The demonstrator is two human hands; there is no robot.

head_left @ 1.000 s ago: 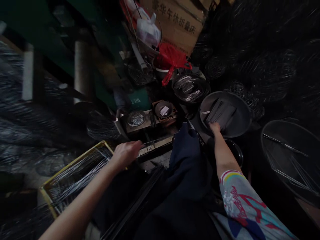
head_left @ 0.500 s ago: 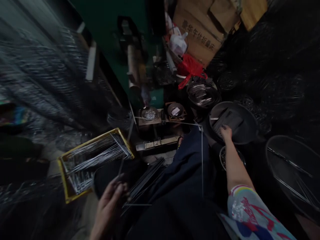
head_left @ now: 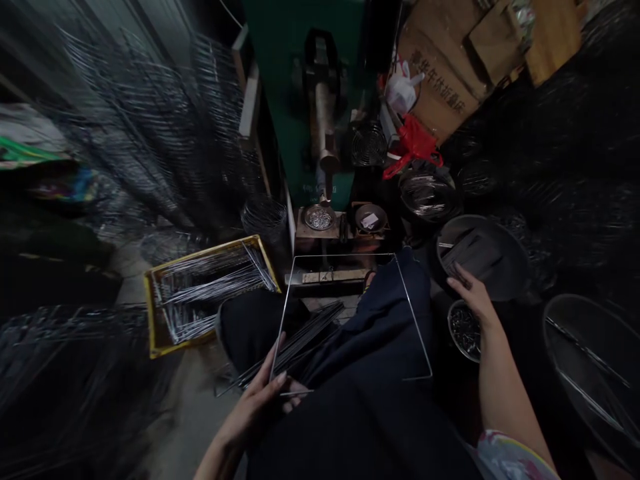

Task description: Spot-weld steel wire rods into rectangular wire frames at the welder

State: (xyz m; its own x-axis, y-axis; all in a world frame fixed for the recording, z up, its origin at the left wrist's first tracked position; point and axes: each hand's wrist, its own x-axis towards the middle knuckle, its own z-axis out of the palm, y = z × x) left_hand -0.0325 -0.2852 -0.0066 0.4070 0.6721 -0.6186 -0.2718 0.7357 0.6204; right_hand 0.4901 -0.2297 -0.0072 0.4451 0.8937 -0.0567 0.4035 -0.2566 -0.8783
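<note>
My left hand [head_left: 264, 399] pinches the near left corner of a thin bent wire frame [head_left: 345, 255] that lies over my lap in dark trousers [head_left: 380, 347]. The frame is a rectangle of wire with its near side not closed. My right hand [head_left: 473, 296] hovers with fingers apart at the rim of a dark round pan [head_left: 515, 250] holding flat metal strips [head_left: 473, 250]. A small bowl of tiny metal parts [head_left: 463, 330] sits just under that hand. A bundle of dark rods [head_left: 295, 347] rests across my left knee.
A yellow crate of straight wires [head_left: 165, 333] stands at my left. Ahead is a green press machine [head_left: 320, 100] with two small dishes [head_left: 320, 217] on its base. Stacks of wire mesh [head_left: 125, 153], a red bag [head_left: 413, 143], cardboard boxes [head_left: 440, 80] and a large wire guard [head_left: 595, 373] surround me.
My left hand drew back from the crate to my lap and now holds the wire frame flat over my knees. My right hand lifted off the strips in the pan.
</note>
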